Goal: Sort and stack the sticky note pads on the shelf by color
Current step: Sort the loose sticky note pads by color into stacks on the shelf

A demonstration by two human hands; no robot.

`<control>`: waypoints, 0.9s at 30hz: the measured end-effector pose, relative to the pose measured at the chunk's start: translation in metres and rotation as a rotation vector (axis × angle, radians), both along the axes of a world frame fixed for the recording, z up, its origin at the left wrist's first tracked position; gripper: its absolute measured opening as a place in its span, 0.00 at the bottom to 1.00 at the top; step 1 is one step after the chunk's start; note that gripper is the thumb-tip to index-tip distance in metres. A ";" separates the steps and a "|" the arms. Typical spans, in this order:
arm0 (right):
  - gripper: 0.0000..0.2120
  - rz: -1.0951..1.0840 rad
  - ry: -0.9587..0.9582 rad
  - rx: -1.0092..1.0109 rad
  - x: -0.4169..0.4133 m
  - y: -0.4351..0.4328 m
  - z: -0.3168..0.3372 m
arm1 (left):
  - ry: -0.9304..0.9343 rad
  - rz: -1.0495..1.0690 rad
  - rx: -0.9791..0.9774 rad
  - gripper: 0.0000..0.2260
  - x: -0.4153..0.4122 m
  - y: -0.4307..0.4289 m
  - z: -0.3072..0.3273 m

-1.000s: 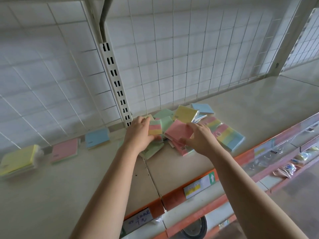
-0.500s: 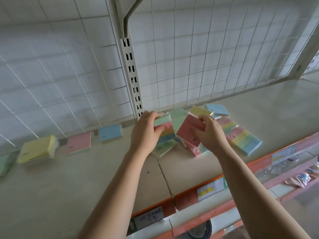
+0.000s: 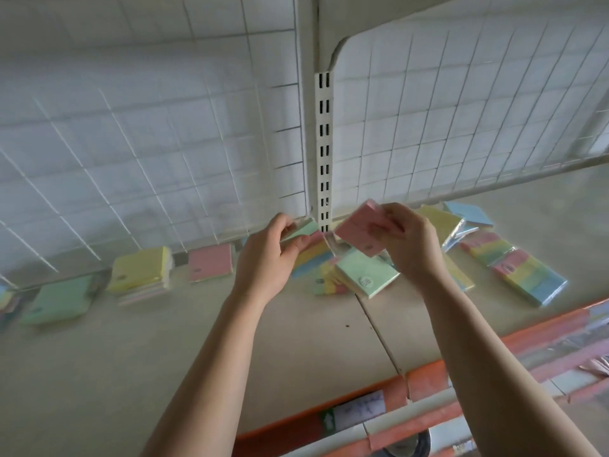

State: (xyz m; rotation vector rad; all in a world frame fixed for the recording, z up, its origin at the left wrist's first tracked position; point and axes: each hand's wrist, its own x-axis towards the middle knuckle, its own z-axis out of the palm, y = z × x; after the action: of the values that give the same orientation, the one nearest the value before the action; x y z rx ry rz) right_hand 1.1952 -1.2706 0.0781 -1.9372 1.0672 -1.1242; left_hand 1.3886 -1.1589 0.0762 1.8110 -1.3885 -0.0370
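My right hand [image 3: 412, 244] holds a pink sticky note pad [image 3: 357, 229] tilted above the shelf. In my left hand [image 3: 268, 255] is a multicolour striped pad [image 3: 306, 240], green at its top. Below them lies a loose pile with a green pad [image 3: 365, 275] on top, a yellow pad [image 3: 435, 219], a blue pad [image 3: 469, 214] and striped rainbow pads [image 3: 524, 275]. Along the back at the left lie sorted pads: a pink pad [image 3: 211, 262], a yellow stack [image 3: 141, 270] and a green pad [image 3: 57, 303].
The beige shelf [image 3: 164, 351] has an orange front rail [image 3: 425, 384] with price labels. A white wire-grid back panel [image 3: 148, 143] and a slotted upright post [image 3: 324, 143] stand behind the pads. A seam runs between two shelf boards.
Both hands have lifted their pads off the pile and risen. The view has swung left, bringing the yellow and green pads at the left into view.
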 end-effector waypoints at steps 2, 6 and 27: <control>0.05 0.017 0.013 -0.005 0.018 0.008 -0.001 | 0.025 0.026 -0.020 0.08 0.016 0.012 0.002; 0.02 0.054 0.012 -0.005 0.053 0.027 -0.001 | 0.094 0.122 -0.079 0.07 0.051 0.038 0.002; 0.08 0.184 -0.050 0.408 0.207 0.094 -0.022 | 0.368 0.328 -0.217 0.02 0.157 0.155 -0.017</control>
State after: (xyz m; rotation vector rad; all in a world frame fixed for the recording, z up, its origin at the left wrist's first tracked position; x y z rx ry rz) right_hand 1.4022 -1.1770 0.0559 -1.6358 0.9806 -0.7794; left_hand 1.5454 -1.0040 0.0594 1.7229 -0.7992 -0.0429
